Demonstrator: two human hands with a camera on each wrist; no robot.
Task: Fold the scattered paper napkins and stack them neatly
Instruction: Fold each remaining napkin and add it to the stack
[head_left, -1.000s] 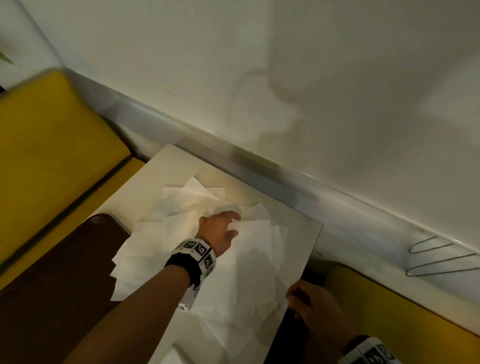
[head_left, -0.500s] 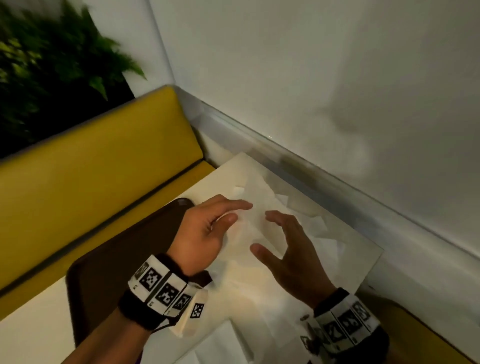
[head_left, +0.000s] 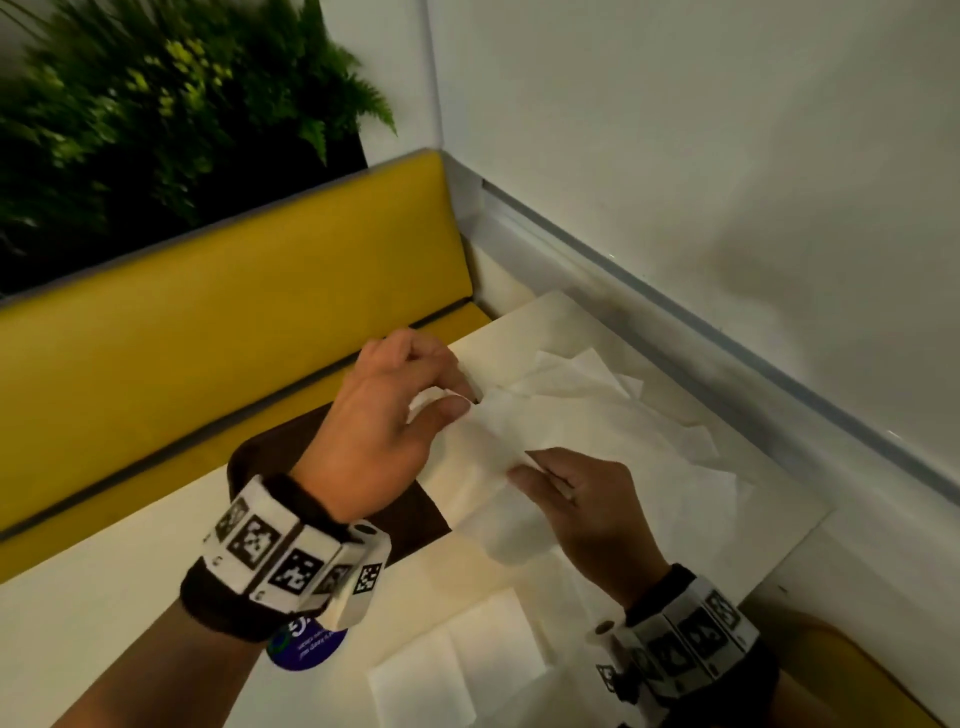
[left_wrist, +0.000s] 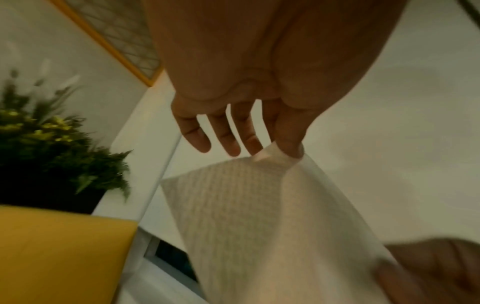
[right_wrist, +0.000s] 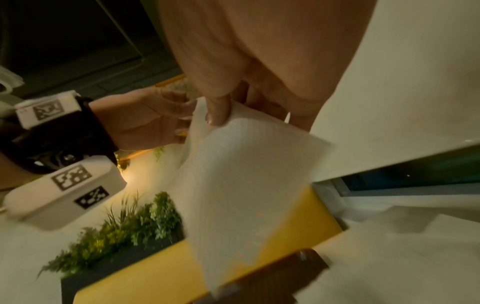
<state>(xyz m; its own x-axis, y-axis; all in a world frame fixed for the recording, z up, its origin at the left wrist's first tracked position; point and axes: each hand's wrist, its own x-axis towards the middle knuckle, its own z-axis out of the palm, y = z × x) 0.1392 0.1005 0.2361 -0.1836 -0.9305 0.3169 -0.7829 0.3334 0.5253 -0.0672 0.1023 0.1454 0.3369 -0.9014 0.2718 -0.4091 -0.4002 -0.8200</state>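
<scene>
napkin: one sheet (head_left: 485, 462) up off the table, hanging between both hands, above the loose pile (head_left: 623, 415)
left hand (head_left: 387, 415): thumb and forefinger pinching a top corner, other fingers loose
right hand (head_left: 582, 499): thumb clamped on the other corner
folded one: already lying near the table edge (head_left: 462, 670)
step: pretty sure it's lined up for folding
next: bring corners together, crease, set it on that folded one

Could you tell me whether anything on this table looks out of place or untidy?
Yes: the loose napkins lie in an overlapping, skewed heap by the wall, unfolded. Both hands pinch one napkin lifted off it. A folded napkin lies flat nearby.
</scene>
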